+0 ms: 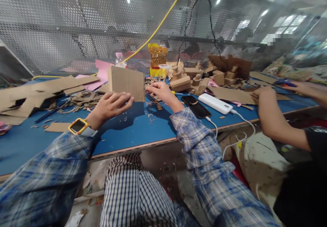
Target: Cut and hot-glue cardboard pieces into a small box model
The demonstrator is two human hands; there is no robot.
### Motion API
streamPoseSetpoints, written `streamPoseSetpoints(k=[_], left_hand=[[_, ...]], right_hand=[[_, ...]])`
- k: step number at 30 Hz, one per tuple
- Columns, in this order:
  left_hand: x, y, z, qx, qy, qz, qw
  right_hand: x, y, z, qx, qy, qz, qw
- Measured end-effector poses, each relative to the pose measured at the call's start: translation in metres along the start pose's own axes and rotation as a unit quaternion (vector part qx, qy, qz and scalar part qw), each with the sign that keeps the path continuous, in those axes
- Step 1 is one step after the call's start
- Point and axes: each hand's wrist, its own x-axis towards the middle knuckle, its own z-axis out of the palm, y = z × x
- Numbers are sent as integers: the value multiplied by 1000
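A flat cardboard box-like piece stands upright above the blue table. My left hand supports its lower left part, with the fingers lying across its face and the thumb hidden behind them. At the piece's right edge is my right hand, its thumb and index finger pinched together. Whatever is between those fingertips is too small to tell. Small cardboard scraps lie beneath the right hand.
Cut cardboard sheets and pink paper cover the left. A black phone and white power bank with cables lie right of my hand. Cardboard rolls sit behind. At the right, another person's hands work over cardboard.
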Motion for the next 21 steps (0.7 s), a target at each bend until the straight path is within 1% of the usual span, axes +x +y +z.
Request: streamPoseSetpoints(k=[5,9,11,13,16,17,18,19,21], left_hand=[[-2,1,1,13,-13,6,1000],[-4,-1,4,-15,-14,-3,1000],[-4,-2,6,-36,-23,-11,999],[-4,-2,7,-53,-41,-25,997],[-5,-2,6,-47,-39,-37,997],[-5,-2,6,-36,-38,-36,998],[-6,-3,5,-27,-40,-34,998],[-6,-3,5,-22,-44,-31,998],[-8,-3,4,-30,-53,-27,998]], right_hand=[[0,4,2,-31,-7,-25,999],[1,5,4,-35,-11,-37,999],[2,5,2,-28,-2,-39,999],[5,6,-3,-13,34,-38,999],[10,7,-14,21,126,-37,991],[11,7,-16,31,147,-34,988],[11,7,-17,38,153,-27,987],[11,7,-17,41,143,-13,989],[9,5,-12,38,89,19,995]])
